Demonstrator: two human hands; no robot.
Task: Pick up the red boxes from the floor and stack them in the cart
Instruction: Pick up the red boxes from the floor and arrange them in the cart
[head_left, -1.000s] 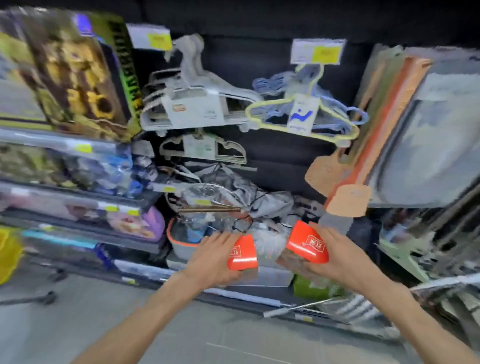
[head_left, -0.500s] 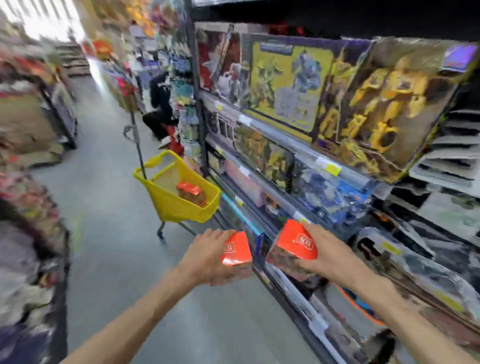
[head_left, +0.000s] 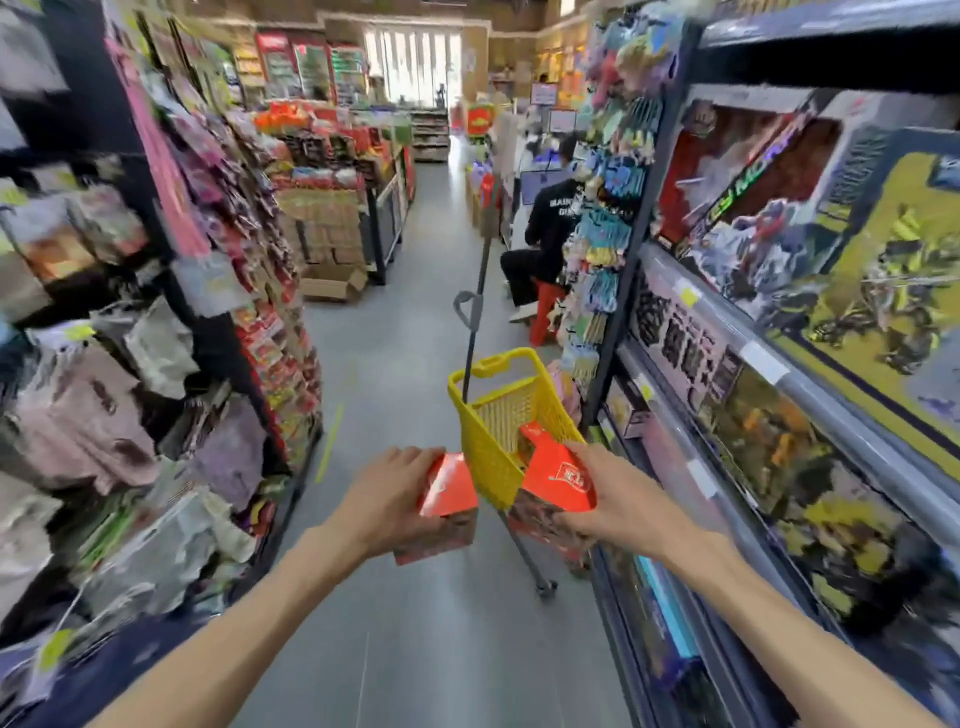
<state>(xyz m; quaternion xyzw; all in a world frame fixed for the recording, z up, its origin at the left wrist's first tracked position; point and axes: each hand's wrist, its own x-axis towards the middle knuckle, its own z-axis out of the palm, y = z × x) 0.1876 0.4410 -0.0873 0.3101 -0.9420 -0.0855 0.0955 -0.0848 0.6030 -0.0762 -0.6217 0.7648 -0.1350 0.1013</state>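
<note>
My left hand (head_left: 387, 499) grips a red box (head_left: 448, 506) from its left side, just left of the yellow cart (head_left: 488, 452). My right hand (head_left: 610, 501) holds a second red box (head_left: 558, 475) by its right side, level with the cart's near right corner. The cart stands in the aisle straight ahead, its dark grey handle pole (head_left: 475, 306) rising behind it. Something red shows inside the basket behind the right-hand box; I cannot tell if it is a separate box. Both boxes are in the air.
Toy shelves (head_left: 779, 338) line the right side close to the cart. Racks of hanging goods (head_left: 218, 322) run along the left. A person in black (head_left: 545, 244) sits on a red stool (head_left: 545, 312) further down the aisle. Grey floor (head_left: 415, 623) lies below my arms.
The view has swung left from the hanger shelf to look down the aisle. The cart is now directly in front and near, and both boxes have come up to its near edge.
</note>
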